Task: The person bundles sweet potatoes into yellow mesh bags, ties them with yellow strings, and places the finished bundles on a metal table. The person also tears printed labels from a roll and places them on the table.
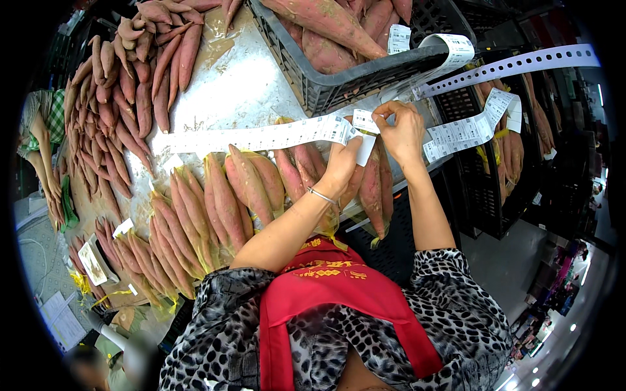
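Note:
My left hand (341, 164) and my right hand (399, 133) meet over a long white strip of printed labels (261, 138) that lies across a metal table (241, 91). The left thumb presses on the strip's backing near a label (364, 121). My right fingers pinch that label's upper edge. Under my hands lie clear bags of sweet potatoes (244, 186). A thin bracelet circles my left wrist.
A black plastic crate (352, 81) of sweet potatoes stands at the table's far side. Loose sweet potatoes (124, 85) are piled at the left. More label strip (515, 65) trails right over black crates (482, 163). Another person's arm (44, 156) reaches in at far left.

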A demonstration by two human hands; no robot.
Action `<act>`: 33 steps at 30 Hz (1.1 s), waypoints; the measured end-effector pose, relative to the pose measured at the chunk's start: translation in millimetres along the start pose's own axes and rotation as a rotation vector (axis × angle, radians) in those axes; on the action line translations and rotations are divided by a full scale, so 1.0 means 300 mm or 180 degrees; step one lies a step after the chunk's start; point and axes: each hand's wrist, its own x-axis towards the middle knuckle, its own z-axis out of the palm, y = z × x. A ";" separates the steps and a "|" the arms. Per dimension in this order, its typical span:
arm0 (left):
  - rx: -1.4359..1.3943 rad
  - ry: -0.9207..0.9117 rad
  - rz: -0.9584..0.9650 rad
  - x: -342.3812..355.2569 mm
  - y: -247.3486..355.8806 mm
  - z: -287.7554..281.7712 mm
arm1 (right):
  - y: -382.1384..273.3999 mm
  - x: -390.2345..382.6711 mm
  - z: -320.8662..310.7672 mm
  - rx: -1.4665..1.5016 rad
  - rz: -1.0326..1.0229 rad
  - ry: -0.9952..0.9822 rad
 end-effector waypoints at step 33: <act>-0.0555 -0.0014 -0.0211 -0.223 0.267 -0.271 | -0.228 -0.195 0.086 0.2985 -0.0246 -0.1679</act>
